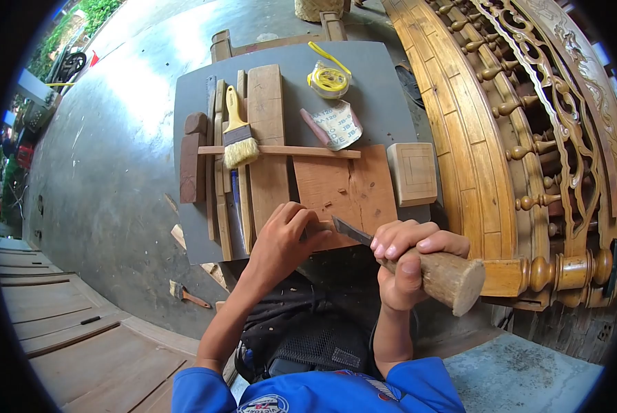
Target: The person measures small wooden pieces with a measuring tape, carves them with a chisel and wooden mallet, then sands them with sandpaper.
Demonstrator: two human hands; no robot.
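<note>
My right hand (419, 265) is wrapped round the thick, rough wooden handle (453, 279) of a chisel. Its dark flat blade (352, 231) points left, the tip close to my left fingertips. My left hand (288, 237) is closed at the near edge of a reddish-brown board (350, 186), gripping a small piece of wood (336, 241) that is mostly hidden by the fingers. A few wood chips (329, 204) lie on the board, which has a crack running along it.
The grey work table (384, 62) carries a tape measure (330, 80), sandpaper (332, 125), a paintbrush (237, 131), a thin strip (308, 151), long wood pieces (267, 124) and a square block (413, 174). Carved furniture (474, 138) stands close at right. Another brush (188, 294) lies on the floor.
</note>
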